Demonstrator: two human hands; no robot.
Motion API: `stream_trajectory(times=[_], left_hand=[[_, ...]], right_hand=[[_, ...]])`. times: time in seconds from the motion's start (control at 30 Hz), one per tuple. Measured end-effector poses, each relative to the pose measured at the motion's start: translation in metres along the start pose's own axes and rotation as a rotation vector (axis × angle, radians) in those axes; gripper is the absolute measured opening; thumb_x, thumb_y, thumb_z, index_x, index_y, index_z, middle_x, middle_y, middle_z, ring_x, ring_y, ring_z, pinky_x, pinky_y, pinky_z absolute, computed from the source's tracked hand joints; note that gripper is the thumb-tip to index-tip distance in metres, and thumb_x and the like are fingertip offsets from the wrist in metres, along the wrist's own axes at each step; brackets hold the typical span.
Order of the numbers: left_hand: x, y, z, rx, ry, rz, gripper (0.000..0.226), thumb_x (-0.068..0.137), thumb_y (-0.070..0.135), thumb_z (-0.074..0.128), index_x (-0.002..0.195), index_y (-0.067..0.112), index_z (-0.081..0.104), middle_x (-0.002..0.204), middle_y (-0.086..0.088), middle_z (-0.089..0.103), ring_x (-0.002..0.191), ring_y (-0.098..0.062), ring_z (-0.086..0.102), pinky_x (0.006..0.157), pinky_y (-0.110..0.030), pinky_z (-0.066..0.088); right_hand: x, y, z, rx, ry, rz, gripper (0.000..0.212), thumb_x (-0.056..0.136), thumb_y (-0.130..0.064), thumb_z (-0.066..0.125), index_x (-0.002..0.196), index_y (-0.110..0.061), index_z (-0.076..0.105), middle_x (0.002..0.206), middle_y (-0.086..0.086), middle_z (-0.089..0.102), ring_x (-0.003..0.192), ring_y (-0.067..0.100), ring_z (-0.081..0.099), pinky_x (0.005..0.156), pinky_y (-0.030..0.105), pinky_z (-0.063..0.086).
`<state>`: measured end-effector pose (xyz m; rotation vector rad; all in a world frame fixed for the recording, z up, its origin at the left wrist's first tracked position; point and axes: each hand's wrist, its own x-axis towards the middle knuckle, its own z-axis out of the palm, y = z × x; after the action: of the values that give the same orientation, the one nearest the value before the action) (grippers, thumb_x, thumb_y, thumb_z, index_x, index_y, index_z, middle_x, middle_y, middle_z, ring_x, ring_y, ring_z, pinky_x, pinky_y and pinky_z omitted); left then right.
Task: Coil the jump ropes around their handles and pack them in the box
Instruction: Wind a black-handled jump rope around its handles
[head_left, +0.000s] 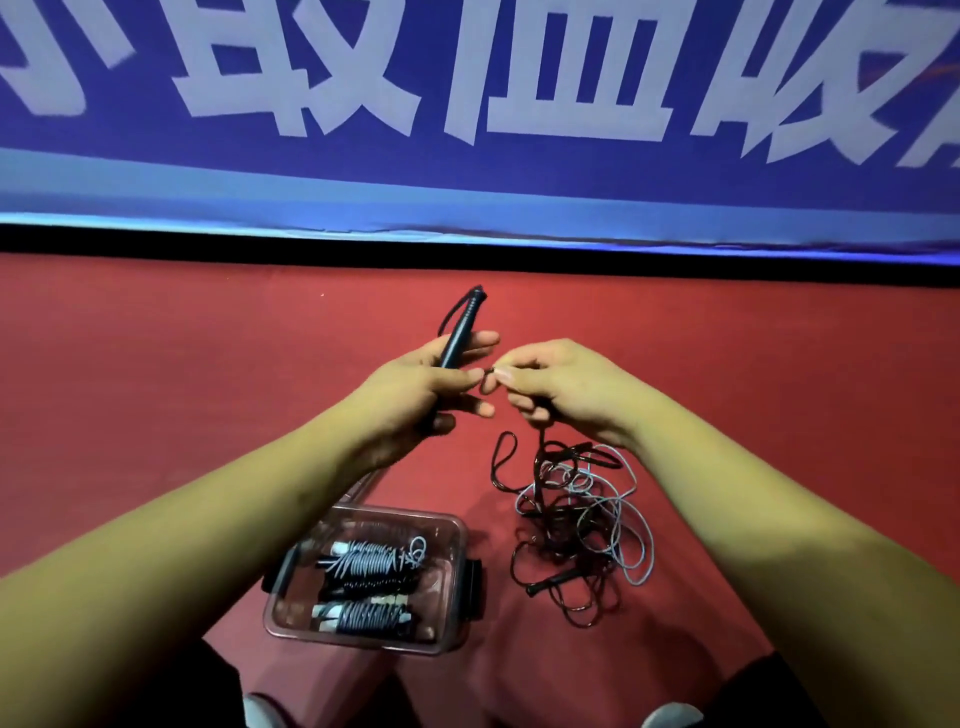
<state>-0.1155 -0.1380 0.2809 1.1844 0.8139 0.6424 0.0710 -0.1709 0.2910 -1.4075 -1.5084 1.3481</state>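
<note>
While a clear box (400, 515) of coiled ropes waits near the knees, a seated person's left hand (415, 384) grips a black handle (462, 325), its long axis pointing far and slightly right. Just right of it, the right hand (561, 384) pinches the black cord (540, 441), which drops to a loose tangle (566, 506) on the red floor (156, 389), near and right. Both hands hover level, fingertips almost touching; winding likely starts from that pinch.

Looks like indoor event or sports venue, exact kind unclear: red carpet-like floor (156, 364); huge blue banner (519, 171) with white Chinese characters along far side; black strip (311, 245) beneath it.
</note>
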Motion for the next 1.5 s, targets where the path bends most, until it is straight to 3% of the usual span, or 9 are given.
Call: stream_trajectory(times=[0.13, 0.3, 0.63, 0.73, 0.87, 1.03, 1.17, 1.3, 1.5], left_hand=[[0.000, 0.001, -0.009, 0.308, -0.078, -0.017, 0.013, 0.099, 0.015, 0.056, 0.105, 0.009, 0.065, 0.079, -0.005, 0.068, 0.048, -0.017, 0.049, 0.047, -0.025, 0.020], [0.010, 0.016, -0.021, -0.012, 0.131, 0.065, 0.023, 0.100, 0.017, 0.053, 0.078, 0.015, 0.050, 0.057, 0.001, 0.028, 0.038, -0.008, 0.023, 0.043, -0.018, 0.012], [0.015, 0.049, -0.081, -0.336, 0.534, 0.236, 0.027, 0.102, 0.017, 0.048, 0.075, 0.018, 0.046, 0.047, 0.009, 0.031, 0.035, -0.003, 0.026, 0.036, -0.012, 0.017], [0.010, 0.046, -0.112, -0.009, 0.590, 0.129, 0.017, 0.101, 0.020, 0.052, 0.085, 0.014, 0.056, 0.062, 0.002, 0.048, 0.034, -0.004, 0.042, 0.035, -0.012, 0.022], [0.013, 0.026, -0.104, 0.713, 0.531, -0.018, 0.015, 0.098, 0.018, 0.057, 0.111, 0.010, 0.061, 0.091, -0.012, 0.065, 0.051, -0.011, 0.069, 0.032, -0.016, 0.032], [0.011, 0.022, -0.048, 0.618, 0.228, 0.180, 0.020, 0.100, 0.022, 0.056, 0.116, 0.017, 0.066, 0.109, -0.008, 0.072, 0.072, -0.014, 0.069, 0.050, -0.022, 0.050], [0.008, 0.007, -0.034, 0.789, -0.084, 0.208, 0.030, 0.099, 0.042, 0.053, 0.128, 0.038, 0.061, 0.112, -0.003, 0.069, 0.093, -0.012, 0.063, 0.088, -0.037, 0.055], [0.006, 0.000, -0.021, 0.564, 0.036, 0.090, 0.033, 0.097, 0.040, 0.055, 0.114, 0.014, 0.067, 0.114, -0.013, 0.070, 0.107, -0.024, 0.066, 0.094, -0.047, 0.055], [0.012, 0.007, 0.001, 0.367, 0.331, 0.243, 0.017, 0.099, 0.014, 0.056, 0.082, 0.015, 0.056, 0.073, -0.006, 0.061, 0.059, -0.015, 0.056, 0.060, -0.033, 0.050]], right_hand=[[0.004, -0.001, -0.002, 0.010, 0.085, -0.043, 0.024, 0.099, -0.017, 0.054, 0.083, -0.004, 0.065, 0.055, 0.001, 0.043, 0.047, 0.013, 0.037, 0.050, 0.025, 0.032], [0.005, 0.020, -0.009, -0.122, -0.027, 0.039, 0.025, 0.097, -0.027, 0.059, 0.079, -0.009, 0.061, 0.058, 0.001, 0.049, 0.054, 0.019, 0.051, 0.059, 0.031, 0.041], [0.005, 0.053, -0.017, -0.619, -0.123, 0.300, 0.030, 0.098, -0.019, 0.056, 0.068, -0.017, 0.055, 0.059, -0.003, 0.057, 0.054, 0.014, 0.049, 0.051, 0.022, 0.036], [0.000, 0.064, -0.026, -0.634, -0.007, 0.332, 0.030, 0.100, -0.019, 0.053, 0.070, -0.014, 0.057, 0.056, -0.003, 0.053, 0.046, 0.009, 0.047, 0.047, 0.020, 0.036], [0.006, 0.042, -0.015, -0.677, 0.127, 0.145, 0.027, 0.100, -0.023, 0.053, 0.076, -0.014, 0.063, 0.053, -0.007, 0.045, 0.044, 0.007, 0.037, 0.043, 0.017, 0.028], [0.007, 0.011, 0.017, -0.762, -0.034, 0.022, 0.027, 0.099, -0.025, 0.053, 0.074, -0.017, 0.058, 0.059, -0.008, 0.046, 0.051, 0.006, 0.040, 0.046, 0.015, 0.030], [0.010, -0.003, 0.025, -0.747, -0.099, -0.023, 0.026, 0.097, -0.027, 0.056, 0.076, -0.016, 0.066, 0.054, -0.005, 0.045, 0.047, 0.009, 0.038, 0.048, 0.023, 0.031], [0.006, -0.008, 0.025, -0.705, -0.113, -0.034, 0.027, 0.097, -0.027, 0.057, 0.077, -0.013, 0.069, 0.049, -0.007, 0.042, 0.045, 0.012, 0.036, 0.047, 0.026, 0.030], [0.008, -0.004, 0.030, -0.469, -0.009, 0.044, 0.026, 0.095, -0.015, 0.055, 0.070, -0.010, 0.059, 0.052, -0.001, 0.052, 0.047, 0.016, 0.052, 0.050, 0.025, 0.041]])
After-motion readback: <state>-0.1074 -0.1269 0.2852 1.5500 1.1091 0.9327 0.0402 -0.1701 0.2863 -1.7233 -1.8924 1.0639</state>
